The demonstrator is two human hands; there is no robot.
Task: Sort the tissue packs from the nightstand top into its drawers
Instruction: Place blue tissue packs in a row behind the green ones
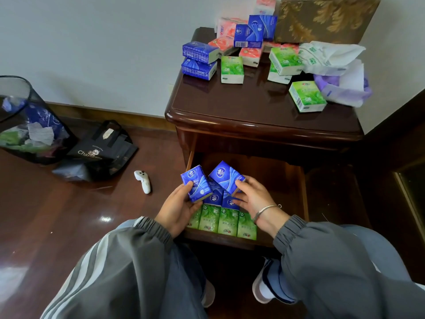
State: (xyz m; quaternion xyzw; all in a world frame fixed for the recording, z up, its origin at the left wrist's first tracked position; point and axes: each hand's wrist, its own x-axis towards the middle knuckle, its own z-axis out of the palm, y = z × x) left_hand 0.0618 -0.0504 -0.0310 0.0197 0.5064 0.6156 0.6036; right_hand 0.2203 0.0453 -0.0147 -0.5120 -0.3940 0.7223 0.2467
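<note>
The dark wooden nightstand (253, 125) has its drawer (296, 199) pulled open. Over the drawer, my left hand (177, 208) grips a blue tissue pack (195, 186) and my right hand (255, 199) grips another blue tissue pack (226, 174). Under them lie more blue packs (217, 199) and, along the drawer's front, a row of green packs (226, 223). On the nightstand top stand blue packs (199, 59), green packs (232, 69) and pink packs (226, 27), some stacked at the back.
Torn plastic wrappers (338, 72) lie at the top's right side, below a gold-patterned box (324, 17). On the floor to the left are a mesh waste bin (25, 120), a black bag (103, 150) and a white controller (143, 180). My knees fill the foreground.
</note>
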